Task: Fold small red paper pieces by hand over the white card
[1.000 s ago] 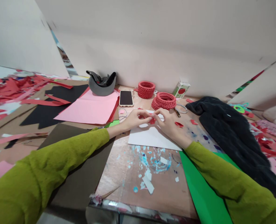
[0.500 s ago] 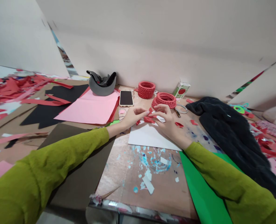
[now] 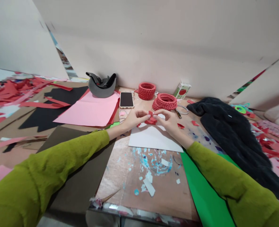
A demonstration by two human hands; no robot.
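Both hands meet over a white sheet [image 3: 153,138] in the middle of the table. My left hand [image 3: 135,119] pinches a small red paper piece [image 3: 150,120] from the left, thumb and finger together. On the other side my right hand [image 3: 168,123] pinches the same piece, its fingertips close to the left ones. The fingers partly cover the piece, so its exact fold is unclear. Just beyond the hands stand two rings of stacked red zigzag paper, one upright ring [image 3: 147,90] and one leaning ring [image 3: 165,101]. Small red scraps [image 3: 195,123] lie right of the right hand.
A phone [image 3: 127,99], a grey cap [image 3: 102,86] and pink paper [image 3: 89,108] lie to the left. At the back are a small carton [image 3: 182,90] and a tape-like ring [image 3: 182,109]. Dark fuzzy cloth [image 3: 234,135] and green paper [image 3: 205,189] cover the right side.
My right hand's fingers have come down from above the red piece and now pinch it beside my left fingertips. The view has shifted very slightly.
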